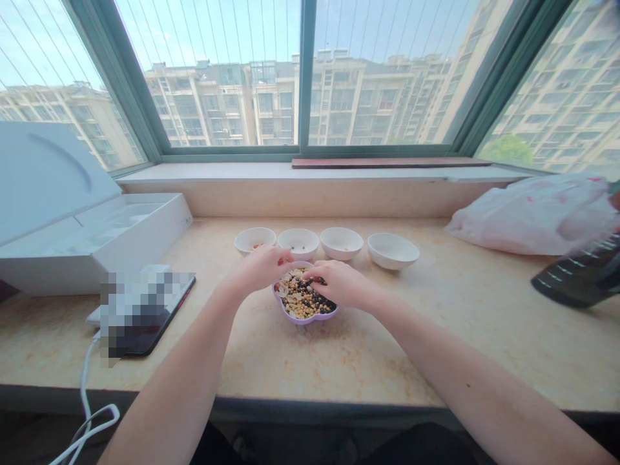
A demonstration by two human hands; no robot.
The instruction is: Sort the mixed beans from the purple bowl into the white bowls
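In the middle of the frame, the lilac dish point(314, 318) sat on the worktop point(368, 368), filled with mixed beans point(301, 299), black and yellow, with flat pale pieces among them; my left hand point(267, 265) was bent at its upper left edge, my right hand point(338, 283) reached over its upper right, fingertips down at the beans; the hands were apart from each other, but whether either pinched a bean I could not tell; four white bowls point(394, 259) stood in a row just above the dish; the beans looked light, hard and smooth, apt to roll, best nipped by their sides; the pale pieces seemed brittle, better lifted by an edge; the dish looked stiff, easiest to steady by its rim.
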